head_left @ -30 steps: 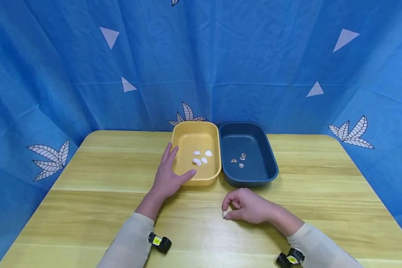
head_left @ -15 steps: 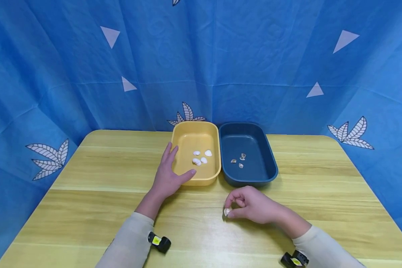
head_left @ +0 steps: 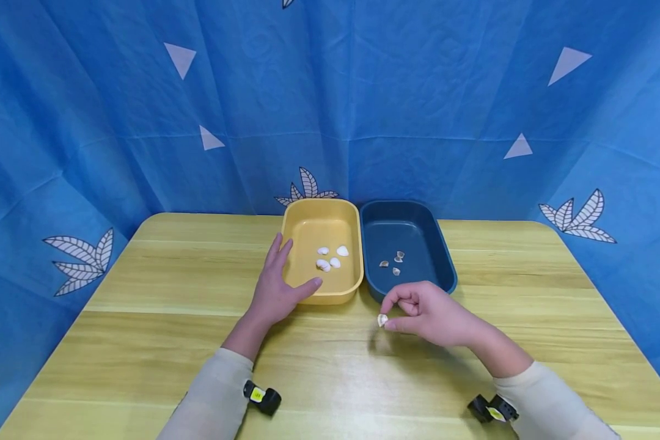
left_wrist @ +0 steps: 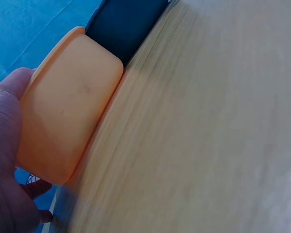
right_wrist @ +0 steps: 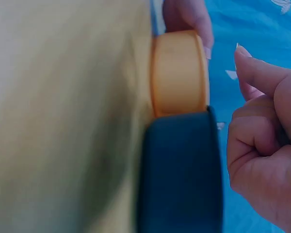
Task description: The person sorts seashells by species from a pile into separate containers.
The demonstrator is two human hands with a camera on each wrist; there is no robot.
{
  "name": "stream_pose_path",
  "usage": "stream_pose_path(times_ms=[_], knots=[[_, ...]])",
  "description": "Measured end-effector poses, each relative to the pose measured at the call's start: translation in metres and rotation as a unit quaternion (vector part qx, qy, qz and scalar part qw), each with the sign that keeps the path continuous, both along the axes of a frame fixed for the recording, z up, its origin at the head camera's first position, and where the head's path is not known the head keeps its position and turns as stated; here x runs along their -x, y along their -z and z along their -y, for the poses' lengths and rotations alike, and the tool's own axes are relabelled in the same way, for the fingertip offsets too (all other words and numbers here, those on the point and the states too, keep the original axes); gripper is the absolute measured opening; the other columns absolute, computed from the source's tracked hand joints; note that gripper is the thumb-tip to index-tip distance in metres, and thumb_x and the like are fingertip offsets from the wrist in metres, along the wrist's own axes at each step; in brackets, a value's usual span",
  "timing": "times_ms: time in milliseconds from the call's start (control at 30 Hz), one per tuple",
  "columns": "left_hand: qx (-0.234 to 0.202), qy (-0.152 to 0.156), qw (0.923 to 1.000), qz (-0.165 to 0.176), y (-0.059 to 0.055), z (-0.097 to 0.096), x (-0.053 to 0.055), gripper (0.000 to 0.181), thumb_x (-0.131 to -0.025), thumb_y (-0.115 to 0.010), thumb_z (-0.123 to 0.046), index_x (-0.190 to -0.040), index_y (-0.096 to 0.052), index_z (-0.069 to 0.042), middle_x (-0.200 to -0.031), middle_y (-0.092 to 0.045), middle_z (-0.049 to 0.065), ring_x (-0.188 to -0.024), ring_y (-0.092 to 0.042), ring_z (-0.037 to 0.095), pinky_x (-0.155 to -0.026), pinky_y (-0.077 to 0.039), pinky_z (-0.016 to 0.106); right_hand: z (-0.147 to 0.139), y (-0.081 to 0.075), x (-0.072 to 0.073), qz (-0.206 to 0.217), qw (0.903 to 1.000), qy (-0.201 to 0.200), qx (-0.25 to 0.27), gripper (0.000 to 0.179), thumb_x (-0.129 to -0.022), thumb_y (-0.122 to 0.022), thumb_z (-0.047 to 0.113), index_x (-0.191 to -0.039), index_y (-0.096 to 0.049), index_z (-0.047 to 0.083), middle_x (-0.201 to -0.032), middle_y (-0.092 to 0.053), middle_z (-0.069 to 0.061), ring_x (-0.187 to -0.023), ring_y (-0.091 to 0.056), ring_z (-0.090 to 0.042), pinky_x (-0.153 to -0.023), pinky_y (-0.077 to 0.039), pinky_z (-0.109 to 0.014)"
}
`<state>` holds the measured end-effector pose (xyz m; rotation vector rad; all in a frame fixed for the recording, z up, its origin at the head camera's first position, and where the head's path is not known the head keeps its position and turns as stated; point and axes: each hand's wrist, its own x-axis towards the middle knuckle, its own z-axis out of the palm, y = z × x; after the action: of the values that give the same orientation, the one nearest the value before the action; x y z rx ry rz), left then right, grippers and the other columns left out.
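In the head view my right hand (head_left: 437,315) pinches a small pale seashell (head_left: 382,319) between thumb and fingertips, just in front of the dark blue tray's near side. The shell is above the table, with the hand's shadow below. In the right wrist view the thumb and fingertips meet, the other fingers curled in. My left hand (head_left: 277,290) rests spread at the near left corner of the yellow tray (head_left: 321,299), thumb over its front rim and fingers straight along its left side. Several white seashells (head_left: 335,263) lie in the yellow tray.
The dark blue tray (head_left: 409,300) stands right beside the yellow one, with several small brownish shells (head_left: 396,271) inside. Both stand toward the back of a wooden table (head_left: 170,275). A blue patterned curtain (head_left: 418,91) hangs behind the table.
My right hand has lifted the seashell from the table and moved it forward and slightly right, toward the dark blue tray. The left hand and both trays have stayed in place.
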<state>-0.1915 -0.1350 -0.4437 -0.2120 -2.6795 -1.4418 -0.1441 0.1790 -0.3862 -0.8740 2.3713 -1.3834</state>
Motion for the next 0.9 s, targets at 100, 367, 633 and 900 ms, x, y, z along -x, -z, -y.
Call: stream_pose_path(times_ms=[100, 367, 633, 900], knots=[[0.0, 0.001, 1.0, -0.003, -0.001, 0.0, 0.0, 0.101, -0.08, -0.079, -0.053, -0.159, -0.029, -0.015, -0.165, -0.004, -0.01, -0.149, -0.015, 0.026, -0.113, -0.025, 0.056, -0.002, -0.007, 0.006, -0.013, 0.9998, 0.012, -0.001, 0.014, -0.086, -0.081, 0.016, -0.095, -0.071, 0.019, -0.061, -0.024, 0.009, -0.053, -0.028, -0.01, -0.067, -0.042, -0.026], [0.002, 0.002, 1.0, 0.002, -0.001, 0.0, -0.001, 0.103, -0.079, -0.077, -0.058, -0.159, -0.028, -0.015, -0.165, -0.003, -0.01, -0.149, -0.014, 0.027, -0.113, -0.025, 0.056, -0.005, -0.024, 0.028, -0.027, 0.9987, 0.043, 0.001, 0.013, -0.086, -0.081, 0.014, -0.094, -0.071, 0.013, -0.06, -0.022, 0.007, -0.051, -0.031, -0.014, -0.101, -0.044, -0.031], [-0.006, 0.006, 1.0, 0.0, 0.0, 0.001, 0.0, 0.104, -0.078, -0.077, -0.059, -0.159, -0.029, -0.015, -0.165, -0.004, -0.01, -0.149, -0.015, 0.028, -0.113, -0.025, 0.056, -0.011, -0.027, 0.055, -0.018, 0.9937, 0.106, -0.032, 0.014, -0.088, -0.079, 0.016, -0.097, -0.072, 0.009, -0.06, -0.026, 0.002, -0.05, -0.028, -0.017, -0.058, -0.039, -0.031], [0.002, 0.005, 1.0, -0.004, -0.002, 0.001, 0.0, 0.105, -0.078, -0.077, -0.059, -0.159, -0.028, -0.015, -0.166, -0.004, -0.009, -0.149, -0.016, 0.029, -0.113, -0.025, 0.056, -0.015, -0.024, 0.083, 0.0, 0.9874, 0.153, -0.04, 0.021, -0.091, -0.076, 0.024, -0.102, -0.071, 0.007, -0.057, -0.026, 0.0, -0.043, -0.029, -0.019, -0.047, -0.029, -0.033]])
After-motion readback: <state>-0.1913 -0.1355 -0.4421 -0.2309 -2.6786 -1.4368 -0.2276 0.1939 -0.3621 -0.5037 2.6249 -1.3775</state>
